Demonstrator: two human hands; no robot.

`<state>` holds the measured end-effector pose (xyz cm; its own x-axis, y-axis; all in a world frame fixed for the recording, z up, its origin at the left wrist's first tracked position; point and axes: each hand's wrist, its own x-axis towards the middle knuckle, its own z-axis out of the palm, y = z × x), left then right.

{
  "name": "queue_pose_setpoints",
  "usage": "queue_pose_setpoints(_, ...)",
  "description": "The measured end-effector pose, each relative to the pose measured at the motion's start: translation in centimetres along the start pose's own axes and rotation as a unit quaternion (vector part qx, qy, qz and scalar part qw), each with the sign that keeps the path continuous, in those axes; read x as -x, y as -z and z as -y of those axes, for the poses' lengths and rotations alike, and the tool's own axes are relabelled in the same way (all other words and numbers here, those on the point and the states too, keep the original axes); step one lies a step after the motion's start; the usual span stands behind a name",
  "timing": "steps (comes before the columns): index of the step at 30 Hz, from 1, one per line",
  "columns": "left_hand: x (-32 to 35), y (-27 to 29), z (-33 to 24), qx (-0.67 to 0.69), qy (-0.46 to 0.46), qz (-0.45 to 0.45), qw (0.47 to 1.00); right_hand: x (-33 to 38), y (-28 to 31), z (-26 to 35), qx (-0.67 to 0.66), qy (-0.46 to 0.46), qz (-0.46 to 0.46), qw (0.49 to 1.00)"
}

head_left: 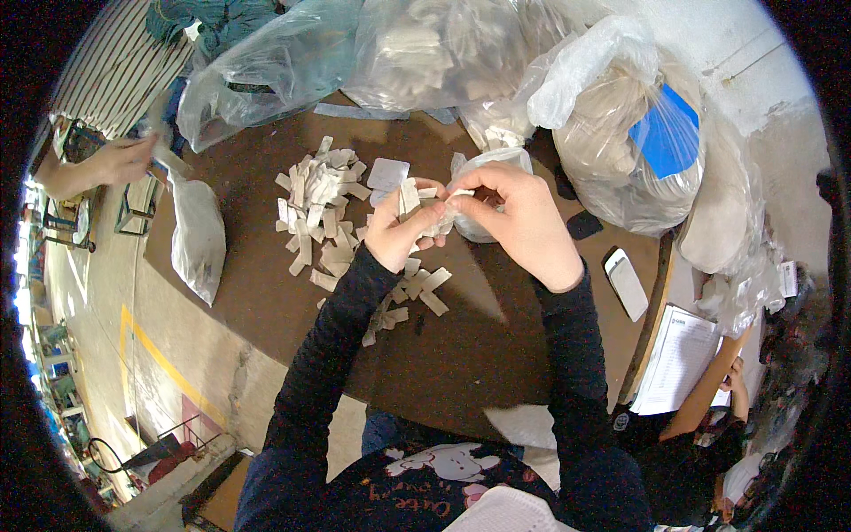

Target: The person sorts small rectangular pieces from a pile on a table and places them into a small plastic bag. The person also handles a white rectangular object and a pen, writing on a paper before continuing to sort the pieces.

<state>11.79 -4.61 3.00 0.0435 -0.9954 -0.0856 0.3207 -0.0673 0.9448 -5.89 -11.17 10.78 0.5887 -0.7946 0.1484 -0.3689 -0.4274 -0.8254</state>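
Note:
My left hand (397, 232) is closed around a few short, flat, pale strips (409, 197), which stick out between its fingers. Close against it, my right hand (523, 217) pinches a small whitish piece between thumb and fingers; its exact shape is partly hidden. Left of my hands, a loose heap of similar off-white strips (317, 191) lies on the brown table (452, 372). More strips (430, 285) are scattered below my left hand. A small clear plastic bag (498, 160) stands just behind my right hand, with a pale square card (388, 174) behind my left.
Large clear bags (434, 53) of pale pieces line the far edge; another (620, 151) holds something blue. A filled bag (197, 235) hangs at the left edge, near another person's hand (106, 167). A white phone (626, 284) and papers (678, 359) are at right, beside another person's arm (709, 390).

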Motion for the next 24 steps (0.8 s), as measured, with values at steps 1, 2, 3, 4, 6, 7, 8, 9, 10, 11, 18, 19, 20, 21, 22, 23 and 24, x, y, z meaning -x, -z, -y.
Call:
queue_pose_setpoints(1, 0.1, -0.4, -0.5, 0.027, 0.012, -0.002, 1.0, -0.1, -0.3, 0.0, 0.012, -0.008, 0.003, 1.0)
queue_pose_setpoints(2, 0.2, -0.6, -0.8, 0.053, 0.024, -0.003, 0.998, -0.1, -0.3, 0.4, 0.004, -0.02, -0.028, 0.999)
queue_pose_setpoints(3, 0.2, -0.5, -0.7, 0.063, 0.028, 0.013, 0.998, -0.1, -0.2, 0.2, 0.003, 0.032, -0.037, 0.999)
queue_pose_setpoints(4, 0.1, -0.3, -0.5, 0.074, 0.03, 0.029, 0.996, -0.2, 0.0, 0.0, 0.002, 0.085, -0.045, 0.995)
queue_pose_setpoints(6, 0.0, 0.2, -0.2, 0.065, 0.036, 0.063, 0.995, -0.3, -0.2, -0.1, -0.007, 0.137, -0.049, 0.989)
queue_pose_setpoints(7, 0.0, 0.4, 0.0, 0.046, 0.041, 0.081, 0.995, -0.2, -0.6, 0.0, -0.016, 0.136, -0.047, 0.989)
queue_pose_setpoints(8, 0.0, 0.6, 0.1, 0.026, 0.045, 0.099, 0.994, -0.2, -0.9, 0.1, -0.025, 0.134, -0.045, 0.99)
queue_pose_setpoints(9, 0.0, 0.7, 0.1, 0.008, 0.051, 0.102, 0.993, -0.2, -1.1, 0.2, -0.013, 0.124, -0.049, 0.991)
queue_pose_setpoints(10, 0.0, 0.7, 0.1, -0.009, 0.058, 0.106, 0.993, -0.2, -1.2, 0.3, 0.001, 0.113, -0.055, 0.992)
queue_pose_setpoints(11, 0.0, 0.7, -0.1, -0.027, 0.064, 0.111, 0.991, -0.2, -1.2, 0.4, 0.015, 0.102, -0.06, 0.993)
queue_pose_setpoints(18, 0.2, -0.3, -1.0, 0.023, 0.045, 0.101, 0.994, -0.3, 1.4, 0.2, -0.016, -0.047, -0.131, 0.99)
queue_pose_setpoints(19, 0.1, -0.3, -1.0, 0.015, 0.042, 0.107, 0.993, -0.1, 1.8, -0.4, 0.039, -0.028, -0.134, 0.99)
queue_pose_setpoints(20, 0.1, -0.3, -1.1, 0.008, 0.038, 0.113, 0.993, 0.0, 1.9, -1.4, 0.094, -0.008, -0.136, 0.986)
queue_pose_setpoints(21, 0.1, -0.2, -1.1, -0.001, 0.05, 0.118, 0.992, 0.0, 1.9, -2.1, 0.149, 0.011, -0.138, 0.979)
queue_pose_setpoints(22, 0.1, -0.2, -0.9, -0.008, 0.064, 0.124, 0.99, 0.0, 1.9, -2.2, 0.229, 0.018, -0.106, 0.967)
queue_pose_setpoints(23, 0.0, -0.2, -0.8, -0.015, 0.077, 0.131, 0.988, 0.0, 1.7, -2.3, 0.198, 0.047, -0.091, 0.975)
queue_pose_setpoints(24, 0.0, -0.3, -0.6, -0.011, 0.077, 0.134, 0.988, 0.0, 1.3, -2.2, 0.167, 0.076, -0.075, 0.98)
